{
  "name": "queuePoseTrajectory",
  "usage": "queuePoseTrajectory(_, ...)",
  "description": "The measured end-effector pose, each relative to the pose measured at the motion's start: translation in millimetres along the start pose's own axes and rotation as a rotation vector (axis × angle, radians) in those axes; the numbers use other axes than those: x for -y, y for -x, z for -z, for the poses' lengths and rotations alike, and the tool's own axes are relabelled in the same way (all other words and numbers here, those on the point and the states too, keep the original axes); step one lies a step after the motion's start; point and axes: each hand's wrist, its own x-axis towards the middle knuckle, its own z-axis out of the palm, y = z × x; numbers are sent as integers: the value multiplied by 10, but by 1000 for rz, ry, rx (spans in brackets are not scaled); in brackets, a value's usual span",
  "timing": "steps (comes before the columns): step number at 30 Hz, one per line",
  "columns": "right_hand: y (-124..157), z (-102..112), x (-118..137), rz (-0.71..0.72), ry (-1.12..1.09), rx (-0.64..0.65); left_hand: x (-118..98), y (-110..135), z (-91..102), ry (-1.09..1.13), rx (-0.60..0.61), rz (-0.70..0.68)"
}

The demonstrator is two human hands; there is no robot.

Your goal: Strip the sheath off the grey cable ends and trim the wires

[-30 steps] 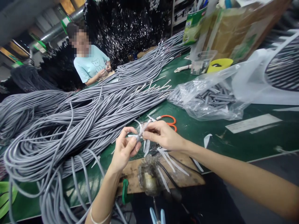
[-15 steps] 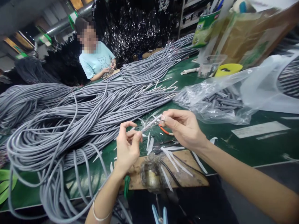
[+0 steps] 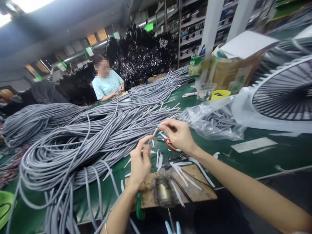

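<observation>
My left hand (image 3: 140, 162) is raised over the green table (image 3: 268, 156), its thumb and fingers pinched on one end of a thin pale strip (image 3: 154, 132). My right hand (image 3: 177, 134) pinches the strip's other end, just to the right and a little higher. Below them, several white strips (image 3: 180, 172) lie scattered on a small wooden board (image 3: 195, 191) at the table's front edge. Orange-handled scissors (image 3: 172, 145) lie on the table, partly hidden under my right hand.
A large heap of grey cables (image 3: 80, 139) covers the left and middle of the table. A clear bag of short grey tubes (image 3: 214, 122) lies at the right, beside a fan grille (image 3: 282, 94). Another person in a light blue shirt (image 3: 107, 86) works at the far side.
The view has tilted up, so more of the room shows. My hands have moved slightly apart, with the strip stretched between them; the right hand stays above the scissors.
</observation>
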Motion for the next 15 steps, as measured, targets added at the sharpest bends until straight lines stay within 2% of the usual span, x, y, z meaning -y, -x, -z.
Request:
queuePoseTrajectory(3, -25, 36, 69, 191, 142, 161, 50, -16, 26, -70, 28, -27)
queuePoseTrajectory(6, -38, 34, 66, 350, 264, 220, 68, -27, 50, -100, 36, -39)
queuePoseTrajectory(10, 20, -27, -42, 501, 448, 134, 70, -30, 61, -111, 30, -47)
queuePoseTrajectory(15, 149, -60, -92, 503, 556, 29, 100, -11, 42, -96, 22, -26)
